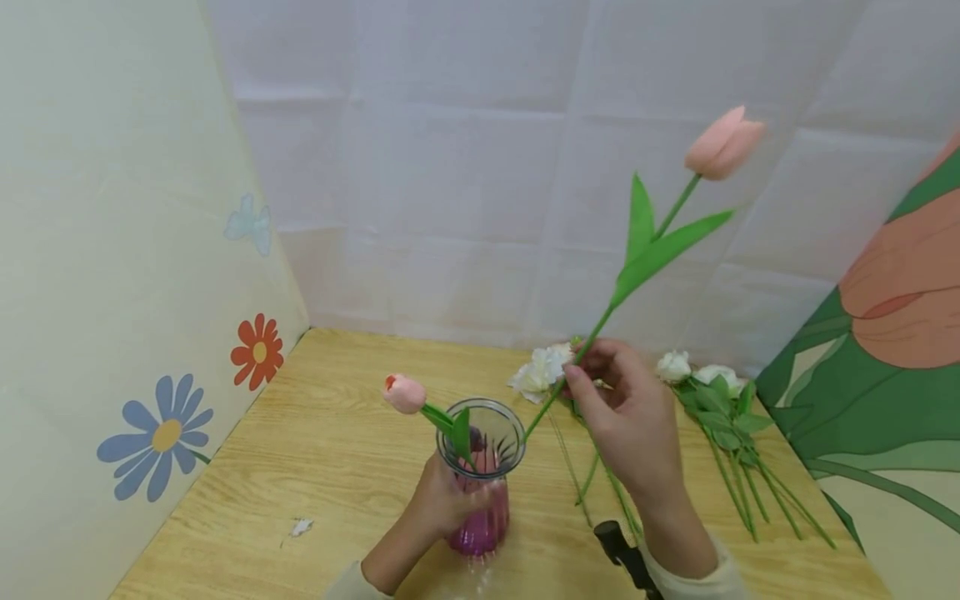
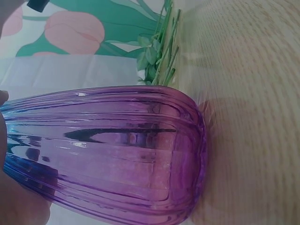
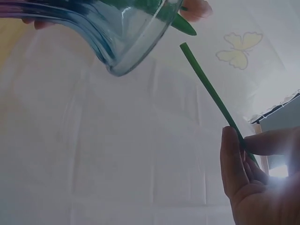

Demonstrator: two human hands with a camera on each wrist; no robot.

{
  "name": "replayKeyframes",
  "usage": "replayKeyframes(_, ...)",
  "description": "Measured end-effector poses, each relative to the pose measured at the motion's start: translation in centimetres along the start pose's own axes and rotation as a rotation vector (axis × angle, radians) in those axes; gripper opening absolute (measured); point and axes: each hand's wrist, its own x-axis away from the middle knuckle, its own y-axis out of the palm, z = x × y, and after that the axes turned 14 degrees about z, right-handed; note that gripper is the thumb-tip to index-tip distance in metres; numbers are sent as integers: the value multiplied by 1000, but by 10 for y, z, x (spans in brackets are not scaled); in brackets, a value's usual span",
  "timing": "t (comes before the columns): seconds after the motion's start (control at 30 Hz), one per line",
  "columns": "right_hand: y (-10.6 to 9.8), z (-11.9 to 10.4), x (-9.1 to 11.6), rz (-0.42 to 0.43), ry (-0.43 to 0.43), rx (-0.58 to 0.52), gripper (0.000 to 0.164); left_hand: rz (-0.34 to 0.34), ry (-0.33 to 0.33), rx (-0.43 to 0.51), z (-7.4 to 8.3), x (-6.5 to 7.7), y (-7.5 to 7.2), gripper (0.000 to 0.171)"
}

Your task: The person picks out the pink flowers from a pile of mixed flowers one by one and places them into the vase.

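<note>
My left hand (image 1: 435, 500) grips a ribbed glass vase (image 1: 480, 533), purple at the bottom and bluish towards its clear rim. A pink tulip (image 1: 406, 393) stands in the vase, its head leaning out over the left side. Between thumb and fingers, my right hand (image 1: 633, 425) pinches the green stem of a second pink tulip (image 1: 723, 150), which slants up to the right. In the right wrist view, the cut end of that stem (image 3: 206, 84) is just outside the vase rim (image 3: 117, 70), apart from it. The left wrist view shows the vase's purple base (image 2: 187, 154) close to the tabletop.
White flowers (image 1: 542, 375) lie on the wooden table (image 1: 360, 467) behind my right hand. White roses (image 1: 716, 379) with long leafy stems lie at the right. A pale scrap or worn patch (image 1: 302, 527) is at the front left. Printed panels stand either side.
</note>
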Motion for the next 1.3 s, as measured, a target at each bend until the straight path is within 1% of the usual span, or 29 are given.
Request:
replayKeyframes(0.13,5,6,5,-39,-23,-25,14,3,3,-6,1,1,0,68)
replayKeyframes(0.23,9,9,8,-65,-33,-21,13,2,-10,0,2,1,0,70)
replayKeyframes(0.37,12,11,11,-100,-18,-14,14,4,-29,5,2,1,-1,73)
replayKeyframes(0.47,15,12,13,-121,-11,-6,13,7,-28,-3,1,2,-1,74)
replayKeyframes(0.67,18,16,16,-135,-23,-2,16,-3,-23,12,-2,1,0,68)
replayKeyframes(0.8,20,19,19,-143,-24,-5,17,-9,-20,16,-1,1,0,68)
replayKeyframes(1.03,26,24,24,-152,-37,32,14,-10,-37,12,0,1,-1,70)
replayKeyframes(1.13,29,25,26,-159,-33,41,15,-9,-37,2,1,1,-2,70)
replayKeyframes(1.3,32,26,30,-169,-47,92,19,-8,-31,5,1,1,-2,72)
